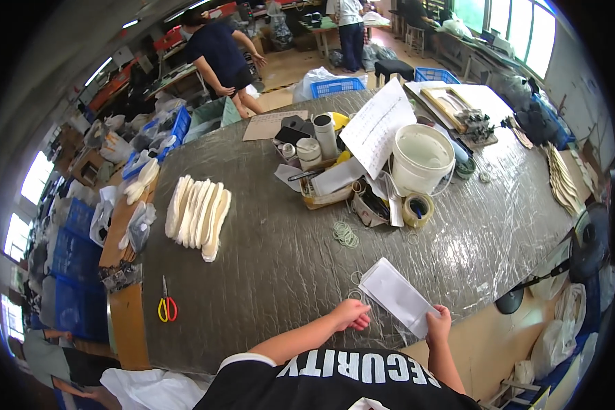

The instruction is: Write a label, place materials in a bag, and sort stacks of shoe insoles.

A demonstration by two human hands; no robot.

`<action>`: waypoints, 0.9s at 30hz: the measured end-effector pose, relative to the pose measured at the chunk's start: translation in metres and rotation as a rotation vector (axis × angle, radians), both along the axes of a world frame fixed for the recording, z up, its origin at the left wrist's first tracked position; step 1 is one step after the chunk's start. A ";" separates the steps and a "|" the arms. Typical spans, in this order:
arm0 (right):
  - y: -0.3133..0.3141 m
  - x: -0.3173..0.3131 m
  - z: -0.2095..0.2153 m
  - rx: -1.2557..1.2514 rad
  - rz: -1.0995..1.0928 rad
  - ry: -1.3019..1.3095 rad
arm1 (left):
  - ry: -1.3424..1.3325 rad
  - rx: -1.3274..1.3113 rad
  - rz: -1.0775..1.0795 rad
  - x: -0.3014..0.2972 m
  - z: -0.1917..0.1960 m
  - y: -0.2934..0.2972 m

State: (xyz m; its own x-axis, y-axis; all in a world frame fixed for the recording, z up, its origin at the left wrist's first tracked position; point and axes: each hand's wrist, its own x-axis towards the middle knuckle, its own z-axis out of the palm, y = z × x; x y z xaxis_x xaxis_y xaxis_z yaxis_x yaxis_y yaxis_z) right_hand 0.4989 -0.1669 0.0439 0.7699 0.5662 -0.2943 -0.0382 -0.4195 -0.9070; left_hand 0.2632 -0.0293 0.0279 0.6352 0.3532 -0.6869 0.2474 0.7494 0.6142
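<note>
- Scissors (pixel 167 307) with red and yellow handles lie near the table's (pixel 266 273) left edge, well apart from both hands.
- A row of white insoles (pixel 198 215) sits further back left; open tabletop between them and the near edge.
- Left hand (pixel 350 315), fingers curled together, rests on the table just beside the clear bag's (pixel 398 296) near corner.
- Right hand (pixel 439 325) pinches the bag's right end at the table's near edge.
- A white bucket (pixel 422 157) stands behind, amid clutter.

Black short-sleeved shirt, white-edged sleeve cuff, large white block lettering across chest, bare forearms, no gloves
</note>
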 end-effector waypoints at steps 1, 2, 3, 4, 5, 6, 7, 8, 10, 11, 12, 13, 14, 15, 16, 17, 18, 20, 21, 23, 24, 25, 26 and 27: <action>0.005 -0.003 0.015 0.145 -0.022 0.042 | 0.076 0.006 0.044 -0.020 0.006 0.005; 0.010 -0.003 0.033 0.110 0.073 -0.091 | -0.008 0.059 0.088 -0.040 0.009 0.009; 0.019 -0.003 0.052 0.067 0.111 -0.075 | -0.027 0.101 0.170 -0.061 0.012 0.013; 0.030 -0.005 0.070 0.096 0.204 -0.185 | 0.030 0.142 0.260 -0.082 0.012 0.017; 0.041 -0.006 0.091 0.134 0.251 -0.304 | 0.085 0.218 0.337 -0.103 0.012 0.021; 0.052 -0.009 0.112 0.132 0.325 -0.407 | 0.147 0.286 0.418 -0.125 0.011 0.024; 0.064 -0.012 0.131 0.103 0.372 -0.399 | 0.210 0.349 0.476 -0.146 0.008 0.027; 0.076 -0.016 0.148 0.081 0.421 -0.465 | 0.257 0.376 0.543 -0.166 0.005 0.029; 0.110 -0.024 0.170 0.091 0.471 -0.516 | 0.440 0.466 0.666 -0.200 -0.004 0.029; 0.127 -0.026 0.175 0.201 0.467 -0.528 | 0.421 0.567 0.696 -0.214 -0.009 0.029; 0.144 -0.029 0.177 0.239 0.456 -0.523 | 0.501 0.534 0.733 -0.226 -0.013 0.026; 0.162 -0.035 0.172 0.177 0.481 -0.487 | 0.552 0.611 0.718 -0.237 -0.017 0.023; 0.184 -0.041 0.162 0.352 0.372 -0.155 | 0.523 0.717 0.700 -0.245 -0.020 0.019; 0.207 -0.047 0.150 0.571 0.256 0.159 | 0.603 0.692 0.732 -0.250 -0.023 0.017; 0.227 -0.054 0.136 0.622 0.205 0.321 | 0.555 0.678 0.799 -0.253 -0.026 0.014; 0.247 -0.066 0.118 0.604 0.265 0.348 | 0.415 0.686 0.859 -0.254 -0.028 0.013; 0.265 -0.077 0.101 0.626 0.179 0.551 | 0.405 0.699 0.868 -0.254 -0.030 0.012; 0.291 -0.102 0.070 0.599 0.115 0.870 | 0.513 0.716 0.856 -0.254 -0.033 0.011; 0.301 -0.118 0.056 0.613 0.150 0.931 | 0.453 0.799 0.823 -0.253 -0.033 0.011; 0.315 -0.147 0.035 0.509 -0.083 1.087 | 0.536 0.763 0.811 -0.255 -0.031 0.011; 0.317 -0.159 0.028 0.518 -0.137 1.100 | 0.511 0.709 0.790 -0.257 -0.029 0.012; 0.317 -0.167 0.024 0.540 -0.126 1.083 | 0.389 0.667 0.771 -0.260 -0.027 0.015; 0.317 -0.175 0.023 0.510 -0.161 1.128 | 0.329 0.602 0.729 -0.264 -0.023 0.019; 0.323 -0.182 0.024 0.570 -0.151 1.046 | 0.411 0.622 0.737 -0.270 -0.017 0.030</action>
State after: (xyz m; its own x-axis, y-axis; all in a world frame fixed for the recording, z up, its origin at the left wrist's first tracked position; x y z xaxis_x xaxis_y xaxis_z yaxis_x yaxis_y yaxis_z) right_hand 0.3166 0.1558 0.0681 0.3773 0.7431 -0.5526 -0.8811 0.1043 -0.4614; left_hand -0.0068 0.0012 0.0105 -0.1217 0.9228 -0.3656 0.1349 0.3803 0.9150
